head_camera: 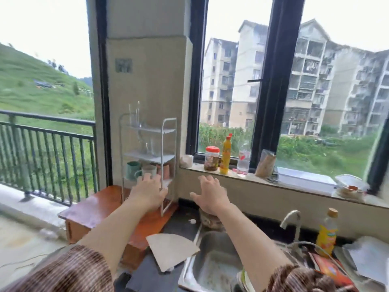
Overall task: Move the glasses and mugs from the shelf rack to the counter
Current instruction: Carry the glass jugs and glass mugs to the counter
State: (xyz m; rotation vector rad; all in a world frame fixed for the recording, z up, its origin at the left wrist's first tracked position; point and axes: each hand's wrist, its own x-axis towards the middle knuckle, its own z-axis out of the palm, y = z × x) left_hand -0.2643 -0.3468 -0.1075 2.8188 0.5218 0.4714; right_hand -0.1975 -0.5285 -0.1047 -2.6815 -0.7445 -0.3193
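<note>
White shelf rack (155,130) holds mugs (134,169) on its bottom tier, glasses (152,147) above: brittle, slick, so grip each round its body. Your left hand (147,190), fingers spread, seems short of a mug; your right hand (210,194) hovers slack, empty

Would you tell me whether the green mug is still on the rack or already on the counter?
On the rack: the green mug sits on its bottom shelf beside a pale mug.

Both bare arms reach fwd, sleeves at elbows. Left hand (147,189) & right hand (210,193) palms down, fingers spread, holding nothing.
</note>
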